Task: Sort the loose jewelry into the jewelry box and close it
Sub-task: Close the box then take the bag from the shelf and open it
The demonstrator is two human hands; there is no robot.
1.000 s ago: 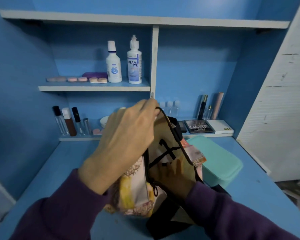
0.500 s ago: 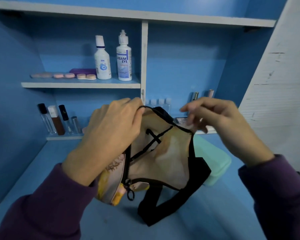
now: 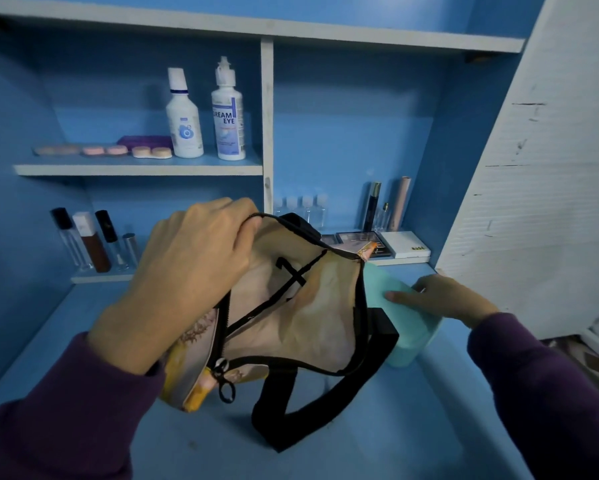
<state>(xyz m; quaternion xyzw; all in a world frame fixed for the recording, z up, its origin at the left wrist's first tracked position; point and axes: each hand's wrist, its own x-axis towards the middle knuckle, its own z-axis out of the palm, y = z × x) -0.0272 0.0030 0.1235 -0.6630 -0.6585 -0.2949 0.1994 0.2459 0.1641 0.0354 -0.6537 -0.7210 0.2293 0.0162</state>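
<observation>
On the blue bench [image 3: 377, 445] the biggest thing is a printed fabric bag [image 3: 291, 306] in the middle, held up with its mouth open wide, I think so that the person can look for loose jewelry; inside only pale lining shows, no jewelry can be seen. At 3 o'clock from the bag lies the mint jewelry box [image 3: 405, 327], its lid down, touching the bag's black side, near enough for a short transfer. The left grip [image 3: 194, 271], at 10 o'clock on the bag, is curled tight around the zipper rim and lifts it. The right grip [image 3: 443, 299] holds the box, thumb flat on the lid and fingers bent around the far edge, probably to steady or open it. At 6 o'clock hangs the black strap [image 3: 291, 410], and at 7 o'clock the small zipper pull [image 3: 223, 379]
</observation>
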